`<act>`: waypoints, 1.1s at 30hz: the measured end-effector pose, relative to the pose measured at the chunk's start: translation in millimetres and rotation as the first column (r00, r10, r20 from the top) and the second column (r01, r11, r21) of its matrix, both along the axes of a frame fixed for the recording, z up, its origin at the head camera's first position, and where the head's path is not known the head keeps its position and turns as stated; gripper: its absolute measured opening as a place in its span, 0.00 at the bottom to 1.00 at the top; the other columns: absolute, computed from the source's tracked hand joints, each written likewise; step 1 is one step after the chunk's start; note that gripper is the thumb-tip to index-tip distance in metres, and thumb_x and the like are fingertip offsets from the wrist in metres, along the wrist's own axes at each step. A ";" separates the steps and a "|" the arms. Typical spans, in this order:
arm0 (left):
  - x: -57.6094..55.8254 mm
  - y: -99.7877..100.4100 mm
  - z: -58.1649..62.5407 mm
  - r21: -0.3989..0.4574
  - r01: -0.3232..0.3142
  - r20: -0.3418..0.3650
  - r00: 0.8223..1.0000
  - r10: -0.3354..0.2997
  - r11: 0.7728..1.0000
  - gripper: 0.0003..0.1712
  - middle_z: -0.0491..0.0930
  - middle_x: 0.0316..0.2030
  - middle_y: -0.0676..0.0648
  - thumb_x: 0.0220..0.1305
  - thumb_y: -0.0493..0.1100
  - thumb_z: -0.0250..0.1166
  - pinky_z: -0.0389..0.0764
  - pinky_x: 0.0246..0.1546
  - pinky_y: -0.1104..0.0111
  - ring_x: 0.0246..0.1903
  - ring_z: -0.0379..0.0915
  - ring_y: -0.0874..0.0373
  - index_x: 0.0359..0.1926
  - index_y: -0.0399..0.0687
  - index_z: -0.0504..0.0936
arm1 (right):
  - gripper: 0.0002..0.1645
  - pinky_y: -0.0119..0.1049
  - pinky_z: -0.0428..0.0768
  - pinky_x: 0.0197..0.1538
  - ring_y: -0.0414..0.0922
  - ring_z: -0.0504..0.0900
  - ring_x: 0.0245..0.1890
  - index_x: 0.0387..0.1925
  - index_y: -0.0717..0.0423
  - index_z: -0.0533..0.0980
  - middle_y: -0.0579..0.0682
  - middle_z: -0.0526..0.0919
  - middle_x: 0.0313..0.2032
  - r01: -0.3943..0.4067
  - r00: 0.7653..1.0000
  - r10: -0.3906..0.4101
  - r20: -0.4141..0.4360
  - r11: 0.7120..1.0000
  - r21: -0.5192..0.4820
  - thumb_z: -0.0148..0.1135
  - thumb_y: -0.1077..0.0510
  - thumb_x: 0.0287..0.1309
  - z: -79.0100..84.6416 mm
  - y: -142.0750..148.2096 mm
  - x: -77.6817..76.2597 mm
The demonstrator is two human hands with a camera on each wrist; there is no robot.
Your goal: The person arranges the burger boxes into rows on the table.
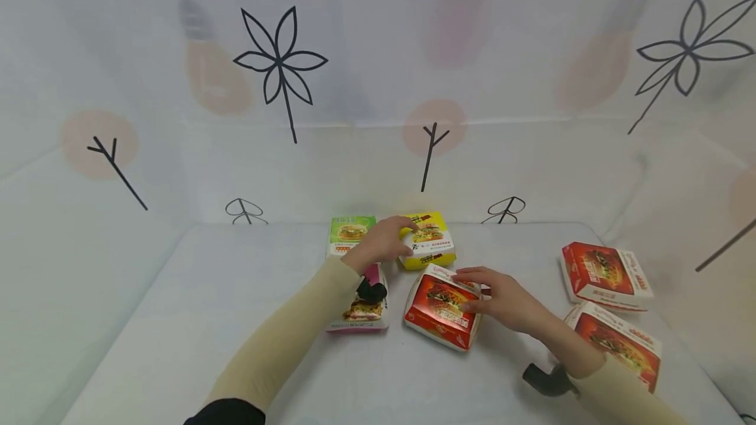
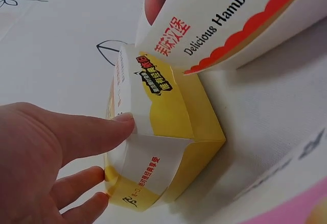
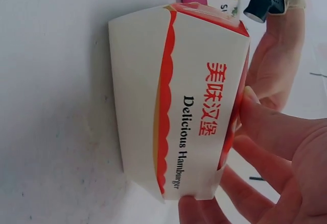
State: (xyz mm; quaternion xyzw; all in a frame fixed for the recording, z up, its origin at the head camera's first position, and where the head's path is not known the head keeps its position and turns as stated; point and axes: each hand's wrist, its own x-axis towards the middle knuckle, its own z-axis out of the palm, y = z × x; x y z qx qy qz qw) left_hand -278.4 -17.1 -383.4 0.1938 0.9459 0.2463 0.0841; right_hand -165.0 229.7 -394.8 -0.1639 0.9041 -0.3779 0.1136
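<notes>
My left hand (image 1: 386, 239) is at the left side of a yellow-and-white hamburger box (image 1: 434, 248), thumb on its near side and fingers over its top. In the left wrist view, the thumb (image 2: 102, 132) presses the box's edge and two fingertips touch its side. Just in front, my right hand (image 1: 502, 297) holds a red-and-white hamburger box (image 1: 443, 310) by its right side. In the right wrist view, its thumb (image 3: 276, 127) lies on the top edge, and other fingers reach round the box's end. This box sits turned at an angle, close to the yellow one.
Left of these stand a green hamburger box (image 1: 352, 229) and a pink-and-white one (image 1: 360, 320), both partly covered by my left arm. Two more red hamburger boxes (image 1: 605, 274) lie at the right, the nearer partly behind my right forearm. A white patterned curtain (image 1: 366, 169) hangs behind the table (image 1: 195, 320).
</notes>
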 end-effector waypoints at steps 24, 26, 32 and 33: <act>37.9 -29.8 20.1 0.106 0.142 0.038 0.988 -0.146 0.984 0.24 0.81 0.56 0.50 0.62 0.43 0.71 0.75 0.57 0.59 0.57 0.75 0.53 0.60 0.52 0.80 | 0.32 0.58 0.74 0.60 0.64 0.66 0.66 0.64 0.53 0.74 0.61 0.70 0.66 0.036 0.999 -0.035 0.029 0.999 -0.039 0.70 0.57 0.58 0.9 -9.3 0.2; 46.3 -30.5 19.6 0.119 0.165 0.074 0.982 -0.174 0.979 0.23 0.82 0.52 0.52 0.62 0.44 0.72 0.76 0.55 0.61 0.54 0.77 0.55 0.58 0.52 0.81 | 0.32 0.59 0.74 0.60 0.64 0.66 0.66 0.64 0.53 0.74 0.61 0.70 0.66 0.038 0.999 -0.036 0.033 0.998 -0.040 0.70 0.58 0.58 1.7 -9.7 0.2; 66.6 -27.5 15.6 0.099 0.221 0.133 0.963 -0.233 0.970 0.24 0.82 0.49 0.57 0.58 0.49 0.75 0.78 0.49 0.67 0.51 0.77 0.58 0.56 0.58 0.82 | 0.32 0.59 0.74 0.60 0.63 0.67 0.65 0.64 0.53 0.75 0.61 0.70 0.66 0.033 0.999 -0.032 0.029 0.999 -0.042 0.70 0.57 0.58 0.6 -9.4 -0.3; 68.5 -26.8 14.2 0.094 0.229 0.134 0.961 -0.240 0.969 0.24 0.82 0.49 0.58 0.57 0.49 0.75 0.78 0.48 0.68 0.51 0.77 0.59 0.56 0.58 0.82 | 0.32 0.59 0.74 0.60 0.63 0.67 0.65 0.64 0.53 0.75 0.61 0.71 0.66 0.032 0.999 -0.031 0.028 0.999 -0.043 0.70 0.57 0.58 0.2 -9.3 -0.5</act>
